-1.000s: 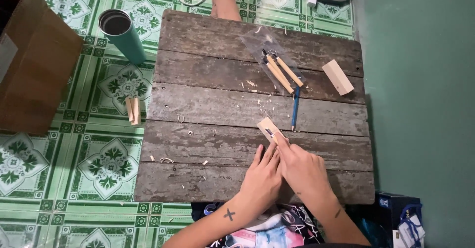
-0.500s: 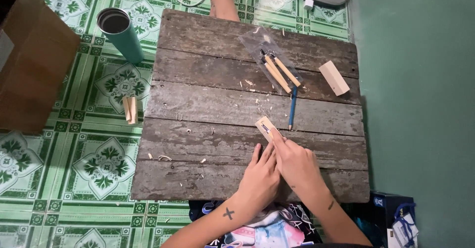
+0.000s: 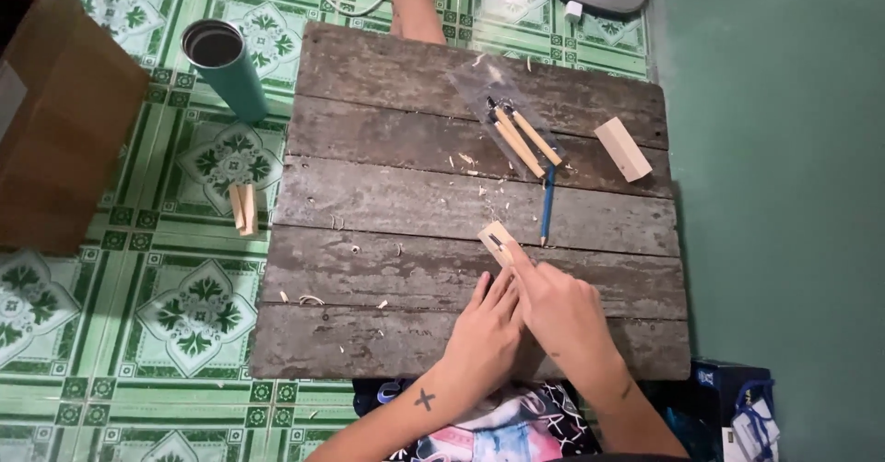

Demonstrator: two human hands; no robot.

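Wood under both my hands: a small pale wooden block (image 3: 498, 240) lies on the weathered plank tabletop (image 3: 387, 195), near its front edge and a little right of centre. My right hand (image 3: 564, 310) lies over the near end of the block, its grip closed on that end with the forefinger stretched along the top; a short dark blade or mark shows on the block's upper face, too small to make out. My left hand (image 3: 484, 333) rests just beside the right one, touching it, fingers extended flat and pointing toward the block; its grip holds nothing that I can see.

Just beyond the block lies a blue pencil (image 3: 548, 206), pointing toward me, its tip close to the block but apart from it. Farther back, two wooden-handled carving tools (image 3: 522, 137) lie side by side on a clear plastic sleeve. To their right, near the tabletop's far corner, sits a larger pale wood block (image 3: 622, 149). Pale shavings (image 3: 472, 160) are scattered over the planks.

On the green patterned floor tiles (image 3: 198, 310) to the left stand a teal tumbler (image 3: 226, 67) and, nearer, a few small wood offcuts (image 3: 243, 208). A brown cardboard box (image 3: 60, 121) fills the left edge.
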